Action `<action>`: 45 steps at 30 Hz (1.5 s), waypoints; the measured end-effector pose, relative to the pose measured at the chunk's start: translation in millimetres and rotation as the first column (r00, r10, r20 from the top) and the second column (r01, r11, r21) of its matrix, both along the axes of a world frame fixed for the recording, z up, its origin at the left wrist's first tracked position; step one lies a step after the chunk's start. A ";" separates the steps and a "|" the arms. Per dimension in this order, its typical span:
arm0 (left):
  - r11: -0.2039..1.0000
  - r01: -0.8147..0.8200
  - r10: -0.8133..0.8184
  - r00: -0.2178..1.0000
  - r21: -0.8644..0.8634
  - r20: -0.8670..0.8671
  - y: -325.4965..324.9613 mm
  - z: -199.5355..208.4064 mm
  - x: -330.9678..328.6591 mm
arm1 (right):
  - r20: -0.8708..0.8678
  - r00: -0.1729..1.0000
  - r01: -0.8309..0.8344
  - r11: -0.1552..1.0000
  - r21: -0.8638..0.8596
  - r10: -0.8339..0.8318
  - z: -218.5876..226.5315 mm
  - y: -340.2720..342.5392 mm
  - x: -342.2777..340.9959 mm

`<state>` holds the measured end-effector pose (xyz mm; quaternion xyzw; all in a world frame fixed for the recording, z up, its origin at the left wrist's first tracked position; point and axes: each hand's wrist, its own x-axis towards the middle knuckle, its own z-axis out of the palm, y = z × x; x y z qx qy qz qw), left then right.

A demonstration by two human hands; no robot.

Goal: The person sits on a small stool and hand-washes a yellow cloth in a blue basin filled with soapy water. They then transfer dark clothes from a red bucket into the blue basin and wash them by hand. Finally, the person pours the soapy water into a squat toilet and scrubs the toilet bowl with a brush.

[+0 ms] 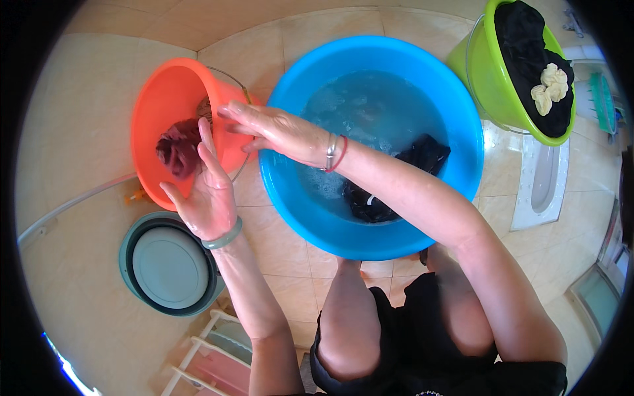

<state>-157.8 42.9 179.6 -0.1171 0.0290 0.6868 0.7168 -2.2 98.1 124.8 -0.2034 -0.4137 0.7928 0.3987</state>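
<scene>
Maroon cloth (pixel 177 155) leaves room within its bucket's rim (pixel 136 122), left hand (pixel 209 201) and right hand (pixel 287 134) (empty) nearby.

The basin (pixel 370 54) stands between left bucket (pixel 153 99) and right bucket (pixel 487 92), with cloth (pixel 177 150) in all three

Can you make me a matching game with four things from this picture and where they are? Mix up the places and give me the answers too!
Things:
1. maroon cloth
2. cream bundle
3. cloudy water
4. pale green bangle

Places:
A. inside the blue tub
B. around the wrist of the left hand
C. inside the orange bucket
D. on black cloth in the green bucket

Right pairs: 1-C, 2-D, 3-A, 4-B
</scene>
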 end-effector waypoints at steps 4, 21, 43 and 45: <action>0.995 -0.030 0.003 0.962 -0.094 -0.274 -7.8 -21.2 13.1 | 0.316 0.949 -0.005 1.000 -0.029 0.014 -48.6 -7.2 29.1; 0.776 0.426 0.018 -0.753 -0.465 -0.658 -87.7 -257.7 146.2 | 0.999 -0.009 -0.061 0.997 0.043 -0.043 -208.4 -94.6 218.6; 0.789 0.256 -0.011 -0.903 -0.558 -0.429 -5.0 -213.6 140.9 | 0.836 0.454 0.335 0.928 0.162 -0.310 -197.3 -80.8 201.7; 0.791 0.199 -0.295 -0.704 -0.578 -0.646 -11.4 -232.8 117.5 | 0.808 0.452 0.366 0.905 0.217 -0.377 -173.4 -64.4 201.3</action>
